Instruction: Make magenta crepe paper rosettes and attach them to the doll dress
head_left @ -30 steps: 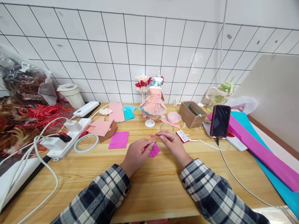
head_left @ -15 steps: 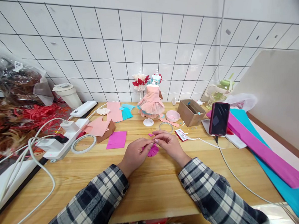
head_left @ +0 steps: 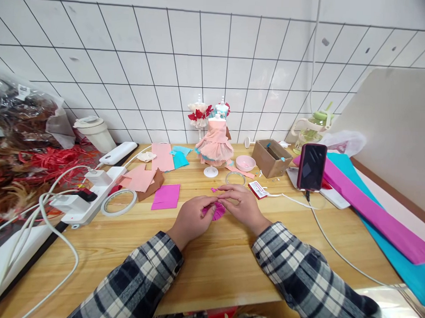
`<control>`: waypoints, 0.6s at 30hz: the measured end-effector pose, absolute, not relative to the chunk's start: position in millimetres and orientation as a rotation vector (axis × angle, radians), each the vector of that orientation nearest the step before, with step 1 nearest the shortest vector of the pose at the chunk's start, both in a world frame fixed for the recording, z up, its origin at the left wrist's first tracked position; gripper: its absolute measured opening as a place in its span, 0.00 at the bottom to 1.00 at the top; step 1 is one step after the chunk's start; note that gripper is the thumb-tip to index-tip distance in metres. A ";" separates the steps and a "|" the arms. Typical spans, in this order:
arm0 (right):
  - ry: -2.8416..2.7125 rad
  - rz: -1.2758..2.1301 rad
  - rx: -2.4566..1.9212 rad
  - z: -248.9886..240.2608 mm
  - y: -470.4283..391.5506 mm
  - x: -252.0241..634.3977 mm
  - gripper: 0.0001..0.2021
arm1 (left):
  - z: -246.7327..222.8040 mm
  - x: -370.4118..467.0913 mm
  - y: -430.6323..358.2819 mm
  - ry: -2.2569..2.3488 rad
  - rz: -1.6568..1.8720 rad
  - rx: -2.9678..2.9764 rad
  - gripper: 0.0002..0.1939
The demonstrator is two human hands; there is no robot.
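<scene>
A small pleated piece of magenta crepe paper (head_left: 218,211) is pinched between my two hands above the table. My left hand (head_left: 194,219) is closed, thumb and fingers gripping its left side. My right hand (head_left: 242,207) bends over the upper right side, fingertips together on the paper; their exact hold is partly hidden. Just beyond my fingers lies a tiny magenta scrap (head_left: 213,190). A flat magenta square (head_left: 166,197) rests to the left of my left hand. Behind my hands stands a small dress form in a pink paper dress (head_left: 215,142).
Left are a tape roll (head_left: 119,202), a power strip (head_left: 89,204) with cables and pink paper pieces (head_left: 137,178). Right are a pink bowl (head_left: 245,163), a cardboard box (head_left: 271,158), a small white-and-red packet (head_left: 258,190), a phone (head_left: 312,166) and long paper sheets (head_left: 373,210).
My right fingers have shifted slightly and spread a little over the magenta paper. My left hand stays nearly in place. The view has tilted very slightly.
</scene>
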State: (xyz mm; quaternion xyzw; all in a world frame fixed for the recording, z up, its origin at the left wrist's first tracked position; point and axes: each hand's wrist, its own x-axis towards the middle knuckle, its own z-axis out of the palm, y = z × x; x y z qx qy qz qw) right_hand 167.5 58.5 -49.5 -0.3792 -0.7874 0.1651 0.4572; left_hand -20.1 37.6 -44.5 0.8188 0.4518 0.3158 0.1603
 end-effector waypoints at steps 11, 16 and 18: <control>-1.623 0.993 -0.961 -45.5 59.8 162.8 0.10 | -45.4 -17.3 35.3 1.225 0.945 2.297 0.12; -1.345 1.133 -1.063 -59.2 70.8 171.2 0.19 | -43.2 -22.2 40.9 1.345 0.980 2.256 0.11; -1.364 1.206 -1.045 -61.5 72.6 173.8 0.23 | -43.6 -27.2 46.9 1.508 0.951 2.262 0.14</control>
